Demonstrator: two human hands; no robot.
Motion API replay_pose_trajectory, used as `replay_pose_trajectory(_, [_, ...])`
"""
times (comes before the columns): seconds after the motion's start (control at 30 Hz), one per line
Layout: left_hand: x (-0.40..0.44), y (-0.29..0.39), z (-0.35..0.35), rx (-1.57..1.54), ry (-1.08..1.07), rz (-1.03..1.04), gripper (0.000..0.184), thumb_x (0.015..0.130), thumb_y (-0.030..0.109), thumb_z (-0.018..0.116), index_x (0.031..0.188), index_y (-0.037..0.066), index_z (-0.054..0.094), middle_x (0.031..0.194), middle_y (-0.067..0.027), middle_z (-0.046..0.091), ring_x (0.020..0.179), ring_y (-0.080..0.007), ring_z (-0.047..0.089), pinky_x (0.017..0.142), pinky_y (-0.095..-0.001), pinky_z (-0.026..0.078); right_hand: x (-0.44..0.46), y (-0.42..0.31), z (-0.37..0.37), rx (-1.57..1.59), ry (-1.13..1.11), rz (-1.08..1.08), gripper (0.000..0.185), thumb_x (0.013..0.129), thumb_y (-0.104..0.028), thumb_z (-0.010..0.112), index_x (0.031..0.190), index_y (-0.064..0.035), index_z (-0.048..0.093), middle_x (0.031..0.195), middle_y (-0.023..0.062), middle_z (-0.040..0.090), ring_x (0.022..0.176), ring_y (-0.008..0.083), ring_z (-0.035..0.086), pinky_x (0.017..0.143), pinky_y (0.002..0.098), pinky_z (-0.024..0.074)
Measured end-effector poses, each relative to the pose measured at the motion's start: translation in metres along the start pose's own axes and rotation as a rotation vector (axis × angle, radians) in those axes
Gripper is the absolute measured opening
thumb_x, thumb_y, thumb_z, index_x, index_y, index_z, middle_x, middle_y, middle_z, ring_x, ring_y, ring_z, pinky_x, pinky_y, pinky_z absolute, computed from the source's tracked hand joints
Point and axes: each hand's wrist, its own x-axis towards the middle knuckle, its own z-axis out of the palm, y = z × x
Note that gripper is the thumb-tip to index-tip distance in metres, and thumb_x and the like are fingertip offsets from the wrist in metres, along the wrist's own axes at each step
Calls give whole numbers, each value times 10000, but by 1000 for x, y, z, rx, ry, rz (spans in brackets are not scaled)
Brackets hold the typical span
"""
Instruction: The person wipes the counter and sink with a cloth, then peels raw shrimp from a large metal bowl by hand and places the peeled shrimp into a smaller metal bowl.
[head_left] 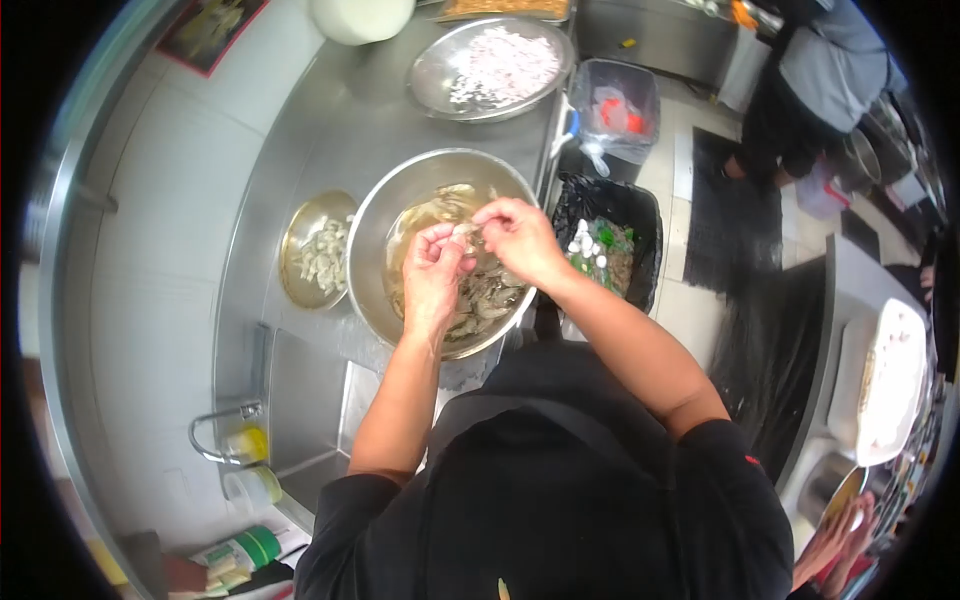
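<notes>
Both hands are over a large steel bowl of water and grey unpeeled shrimp. Between my fingertips is a small shrimp, partly hidden by the fingers. My left hand pinches it from the left, thumb and fingers closed. From the right, my right hand grips it with closed fingertips. Left of the big bowl stands a smaller metal bowl with pale peeled shrimp in it.
A wide steel bowl of pinkish-white pieces stands behind. At right are a black-lined bin and a clear-lined bin. A sink with a tap lies front left. A co-worker stands far right; another person's hands are lower right.
</notes>
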Motion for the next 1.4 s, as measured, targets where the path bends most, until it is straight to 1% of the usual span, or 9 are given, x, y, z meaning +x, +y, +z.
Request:
replay_pose_trajectory(0.23, [-10, 8, -32, 45, -48, -8, 230, 915, 105, 654, 1120, 32, 581, 975, -44, 636, 811, -104, 603, 708, -249, 524, -7, -46, 6, -80, -340, 165, 200, 856, -127, 633, 1018, -36, 709, 869, 140, 671, 817, 228, 666, 735, 351, 534])
replay_pose_trajectory(0.33, [-13, 10, -40, 161, -78, 67, 263, 910, 93, 649, 1154, 29, 576, 965, -39, 634, 780, -101, 591, 712, -235, 503, -5, -48, 12, -491, -285, -306, 201, 833, -109, 609, 986, -27, 709, 858, 195, 679, 830, 330, 673, 769, 411, 533])
replay_pose_trajectory(0.47, [-3, 0, -57, 849, -227, 84, 199, 918, 120, 614, 1088, 20, 640, 888, -21, 667, 763, -77, 584, 709, -229, 482, -7, -43, 12, -695, -324, -430, 198, 784, -84, 610, 946, -32, 711, 869, 217, 665, 799, 403, 646, 785, 447, 526])
replay_pose_trajectory(0.57, [2, -3, -54, 538, -229, -70, 183, 924, 143, 610, 1062, 34, 663, 870, -9, 669, 767, -80, 600, 723, -252, 497, -1, -31, 13, -548, -140, -448, 159, 828, -84, 605, 932, -16, 703, 824, 190, 677, 735, 324, 677, 695, 397, 545])
replay_pose_trajectory(0.67, [4, 0, -51, 144, -188, -216, 186, 929, 157, 631, 1089, 61, 649, 903, 7, 650, 765, -90, 605, 717, -264, 510, 3, -31, 10, -43, -59, 172, 153, 889, -89, 586, 936, 13, 689, 782, 126, 681, 691, 189, 679, 607, 314, 537])
replay_pose_trajectory(0.7, [3, 3, -49, 19, -166, -254, 189, 931, 161, 638, 1098, 71, 643, 916, 11, 643, 765, -94, 607, 713, -267, 514, 1, -30, 7, 55, -88, 225, 180, 924, -98, 575, 986, 42, 668, 788, 73, 669, 695, 99, 648, 590, 256, 523])
replay_pose_trajectory(0.8, [2, 9, -46, -224, -115, -292, 176, 949, 145, 631, 1105, 64, 633, 928, 0, 639, 768, -80, 585, 686, -243, 521, -1, -27, 4, 321, -22, 345, 197, 913, -78, 583, 1051, 44, 651, 824, 69, 667, 684, 110, 636, 627, 253, 534])
replay_pose_trajectory(1.13, [7, 6, -48, -51, -185, -206, 106, 955, 146, 615, 1022, 64, 606, 917, -26, 649, 771, -89, 603, 712, -255, 531, -10, -47, 16, -120, -371, -119, 156, 870, -19, 655, 1023, 9, 651, 889, 59, 664, 765, 74, 616, 650, 231, 501])
replay_pose_trajectory(1.4, [0, 13, -55, -84, -155, -116, 120, 934, 118, 639, 1039, 66, 612, 910, -30, 653, 806, -129, 628, 739, -301, 540, 1, -42, 2, 192, -261, 158, 125, 854, 12, 615, 975, 19, 647, 773, 42, 644, 644, 104, 639, 575, 236, 514])
